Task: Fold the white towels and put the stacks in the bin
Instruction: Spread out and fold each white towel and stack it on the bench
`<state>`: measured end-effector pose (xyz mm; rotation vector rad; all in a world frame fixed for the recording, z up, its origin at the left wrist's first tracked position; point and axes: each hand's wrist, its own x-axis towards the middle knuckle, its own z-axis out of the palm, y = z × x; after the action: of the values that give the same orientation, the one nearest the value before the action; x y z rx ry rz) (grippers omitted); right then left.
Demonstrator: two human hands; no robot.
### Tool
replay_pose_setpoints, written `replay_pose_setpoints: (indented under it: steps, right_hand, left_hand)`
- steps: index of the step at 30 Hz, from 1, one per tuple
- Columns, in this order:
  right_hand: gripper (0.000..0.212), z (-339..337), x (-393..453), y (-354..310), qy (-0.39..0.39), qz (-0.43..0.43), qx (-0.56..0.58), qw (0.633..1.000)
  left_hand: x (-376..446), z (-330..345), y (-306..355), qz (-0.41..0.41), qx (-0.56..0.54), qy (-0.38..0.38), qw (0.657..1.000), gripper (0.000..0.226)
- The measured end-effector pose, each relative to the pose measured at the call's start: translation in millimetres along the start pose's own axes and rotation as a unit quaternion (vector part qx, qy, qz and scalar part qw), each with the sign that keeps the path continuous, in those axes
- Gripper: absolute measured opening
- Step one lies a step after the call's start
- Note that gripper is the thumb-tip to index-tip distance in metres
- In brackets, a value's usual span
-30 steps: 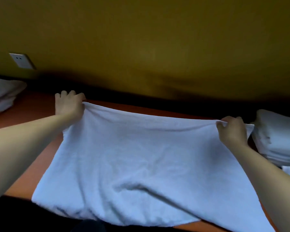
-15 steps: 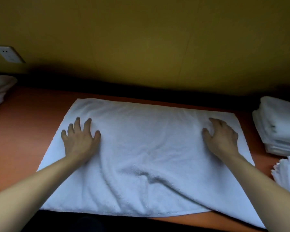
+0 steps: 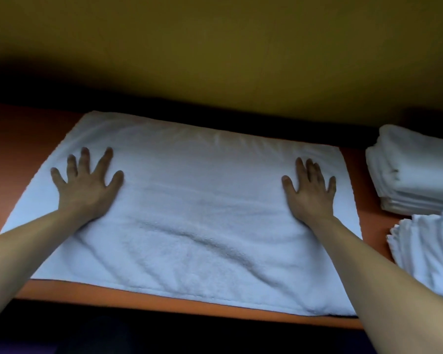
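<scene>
One white terry-cloth rectangular towel [image 3: 189,213] lay spread flat on the orange-brown wooden table [image 3: 16,154], long edge parallel to the yellow-olive wall [image 3: 215,47]; wrinkles remained along its near half. Two hands on it, both palm down with fingers straight and spread, gripping nothing: left hand [image 3: 87,185] near the towel's left end, right hand [image 3: 310,192] near its right end.

Versus half a second before: both hands sat farther out toward the towel's ends, and the centre ridge of cloth was flatter. One second before, each hand pinched a far corner; those corners now rested on the table.

Right of the towel: one stack of folded white towels [image 3: 417,172], layer count unclear, and just nearer, one loose crumpled white cloth [image 3: 430,254]. No container visible.
</scene>
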<state>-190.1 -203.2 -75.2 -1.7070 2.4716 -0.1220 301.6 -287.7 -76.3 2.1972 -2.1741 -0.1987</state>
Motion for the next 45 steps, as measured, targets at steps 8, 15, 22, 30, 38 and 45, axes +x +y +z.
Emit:
replay_pose_setpoints:
  steps: [8, 15, 22, 30, 38, 45]
  right_hand:
    - [0.067, -25, 0, 10, -0.043, -0.039, 0.0, 0.998]
    - [0.057, -48, -7, 46, -0.033, 0.019, 0.025, 0.999]
    - [0.059, -62, 20, 56, -0.045, 0.133, 0.042, 0.989]
    - [0.06, -72, 52, 49, -0.063, 0.267, 0.203, 0.94]
    - [0.073, -90, 54, 37, -0.116, 0.261, 0.219, 0.933]
    - [0.083, -140, 46, 52, -0.028, 0.265, 0.423, 0.866]
  left_hand:
    - [-96, 10, 127, 0.258, -0.024, 0.041, 0.965, 0.06]
    - [-197, 42, 256, 0.448, -0.047, 0.005, 0.893, 0.06]
    - [-248, 58, 334, 0.546, -0.051, -0.038, 0.835, 0.063]
    - [-266, 56, 352, 0.529, -0.046, 0.061, 0.845, 0.024]
    - [-272, 18, 342, 0.345, -0.237, -0.13, 0.899, 0.027]
    - [-304, -29, 349, 0.29, -0.379, -0.149, 0.866, 0.026]
